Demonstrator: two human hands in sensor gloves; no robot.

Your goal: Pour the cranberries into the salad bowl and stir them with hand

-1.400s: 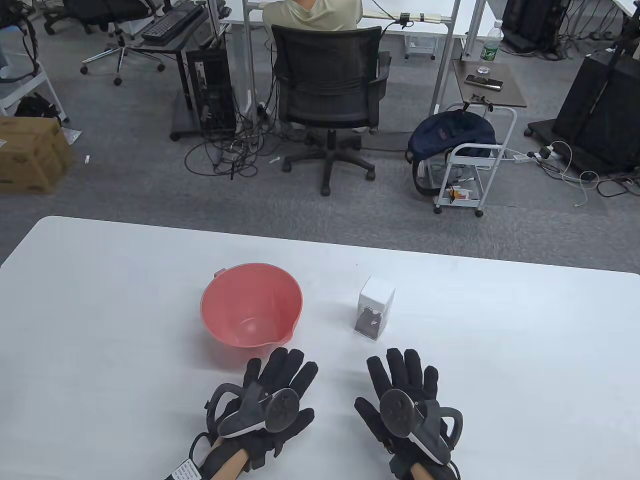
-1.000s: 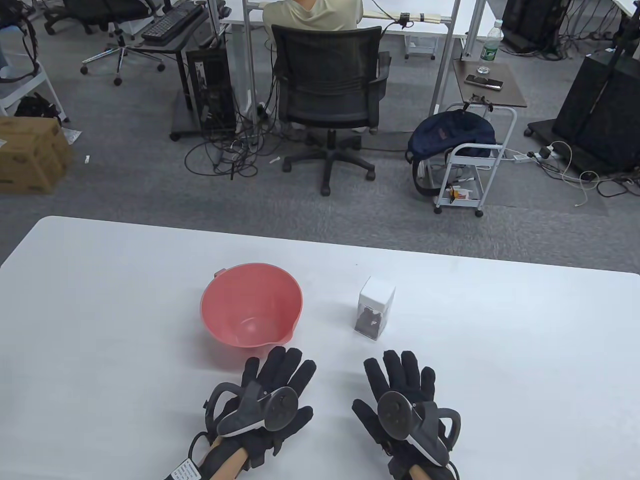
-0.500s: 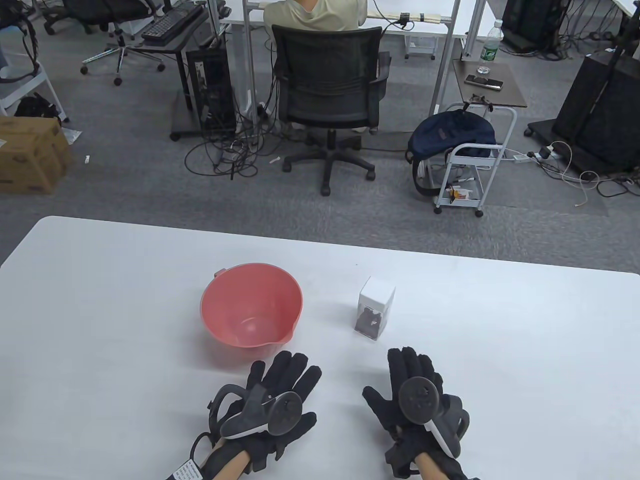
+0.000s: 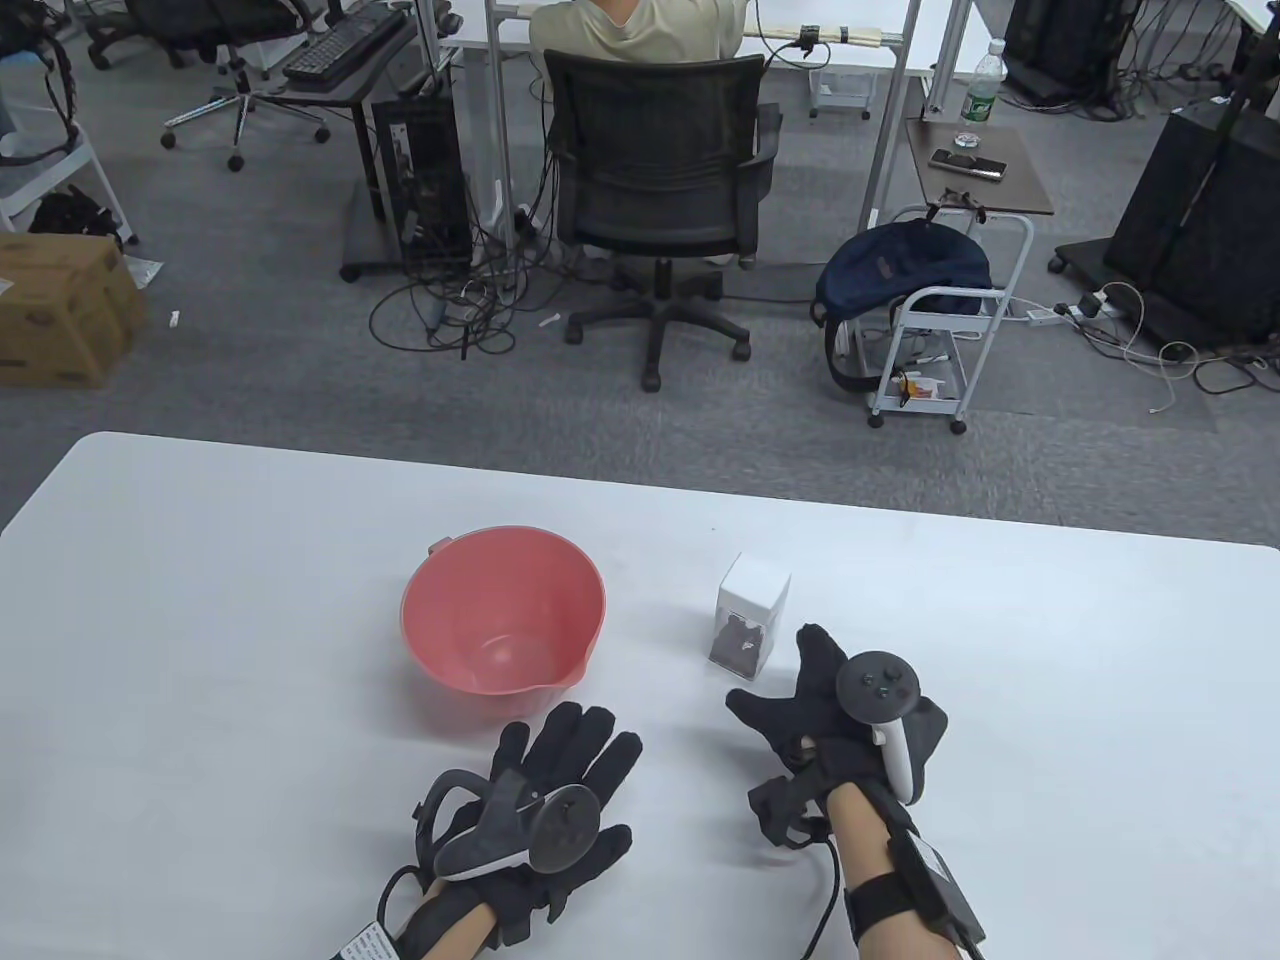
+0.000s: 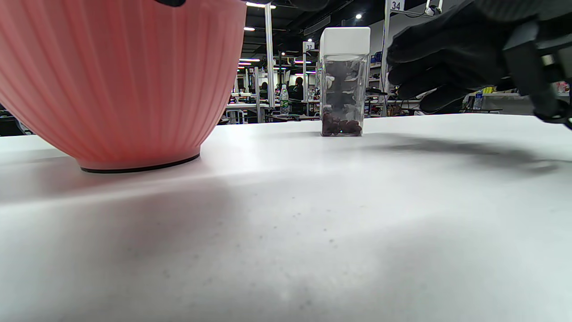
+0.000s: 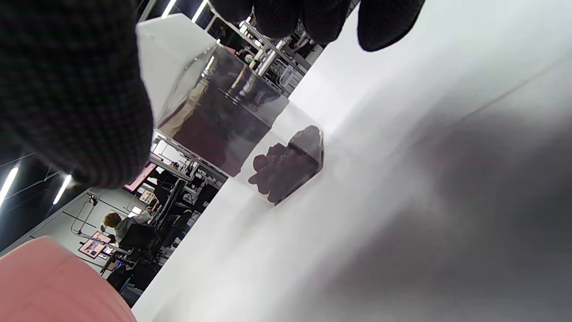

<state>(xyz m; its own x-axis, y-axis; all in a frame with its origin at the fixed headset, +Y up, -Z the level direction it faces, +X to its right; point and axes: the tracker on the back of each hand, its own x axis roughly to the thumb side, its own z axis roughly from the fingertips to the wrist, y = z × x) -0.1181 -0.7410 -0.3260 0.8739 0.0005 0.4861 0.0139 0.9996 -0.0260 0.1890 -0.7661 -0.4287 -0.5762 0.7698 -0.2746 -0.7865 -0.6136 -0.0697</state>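
The right hand (image 4: 830, 700) reaches, fingers spread, just beside the jar (image 4: 751, 617) of cranberries (image 5: 341, 127), not yet gripping. The left hand (image 4: 545, 800) lies flat near the empty pink bowl (image 4: 440, 610). Next comes a firm grasp, then lid removal.

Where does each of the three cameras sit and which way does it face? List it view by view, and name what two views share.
Table view: high above the near edge, looking down over the white table and the office beyond; both hands show, left hand flat, right hand raised by the cranberry jar.
Left wrist view: low at the tabletop, facing the pink bowl and the jar; only the right hand's fingers show clearly.
Right wrist view: tilted, close to the jar; the right hand's fingers hang from the top.
Shared: all three show jar and bowl.
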